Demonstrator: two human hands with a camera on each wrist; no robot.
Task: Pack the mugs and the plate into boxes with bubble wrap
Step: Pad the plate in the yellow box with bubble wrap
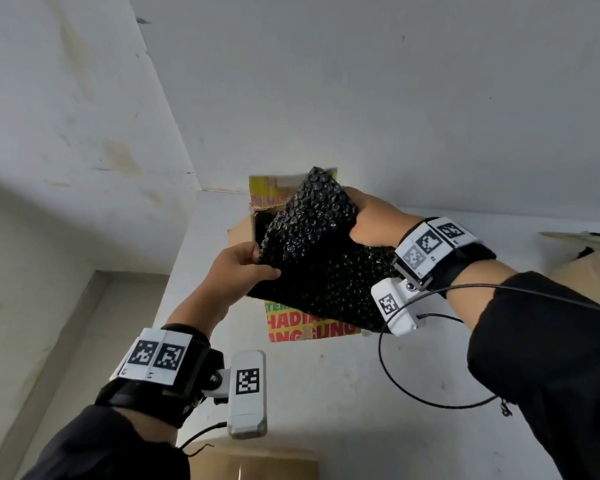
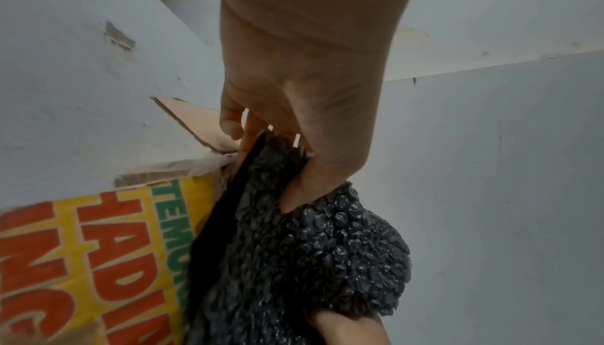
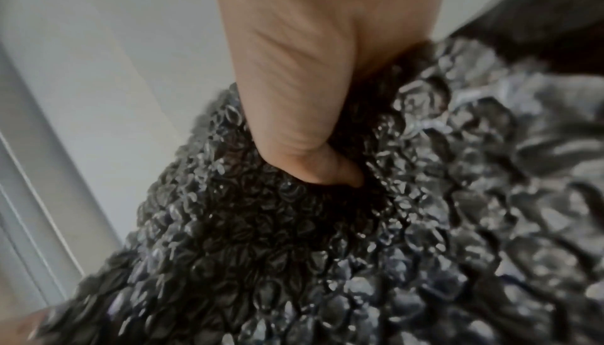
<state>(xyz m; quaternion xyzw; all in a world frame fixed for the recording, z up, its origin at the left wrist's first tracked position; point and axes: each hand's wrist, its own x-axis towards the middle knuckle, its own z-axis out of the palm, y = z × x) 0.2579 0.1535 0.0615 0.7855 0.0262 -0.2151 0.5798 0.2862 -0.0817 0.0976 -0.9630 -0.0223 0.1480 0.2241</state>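
the bubble wrap (image 1: 312, 251) is black and shiny, w/ lots of small round bumps. it is bunched into a big lumpy bundle, held up over the open top of the box (image 1: 309, 323). what is inside the bundle is hidden, so can't tell.

the box is brown card w/ a yellow side and big red and green letters. it sits on the white bench (image 1: 326, 393), close to the wall corner. its top flaps stand open behind the bundle.

the left hand (image 1: 239, 268) holds the bundle's side edge, on the side away from the right hand (image 1: 371, 220). its fingers are curled and clamped on the wrap, thumb on top. the right hand grabs the far upper part of the bundle, fingers dug in and clamped on the wrap.

the head view shows both hands, the box and a 2nd brown box (image 1: 582, 265) at the bench's edge, well apart from the 1st box. the left wrist view shows the left hand (image 2: 294, 123) pinching a thin flat black edge of the wrap (image 2: 294, 260), right by the box's yellow side (image 2: 98, 247); the head view does not show that edge. the right wrist view is blurry and shows just the wrap (image 3: 294, 234) up close w/ the right hand (image 3: 294, 105) pressed deep into it.
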